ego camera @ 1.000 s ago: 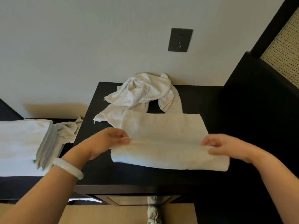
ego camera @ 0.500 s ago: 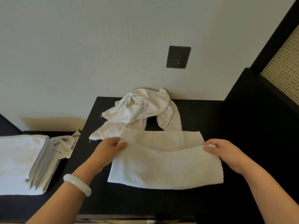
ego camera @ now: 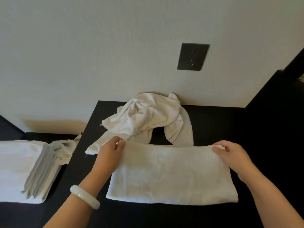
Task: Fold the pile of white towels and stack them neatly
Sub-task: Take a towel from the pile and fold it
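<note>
Left hand point(ego camera: 110, 153) pinches the far-left corner of the towel point(ego camera: 171, 175), thumb and fingers closed on the doubled edge; the right hand point(ego camera: 230, 155) pinches the far-right corner the same way. The towel lies flat on the near half of the black table point(ego camera: 222, 122), a wide band stretched between the two hands.

This looks like the end of the first fold - loose edges matched along the far side, the rounded fold apparently toward the table's front. The next move likely calls for letting go of one corner, taking a short end and carrying it across to the other, keeping the edges square so the layers don't skew.

It is off-white terry, thick and soft, smooth on top with only faint creases; its near-right corner flares out a little. More unfolded towels sit in a crumpled pile point(ego camera: 148, 117) at the table's back edge, and a stack of folded towels point(ego camera: 18, 168) lies off the table's left side - so plenty of the job remains.
</note>
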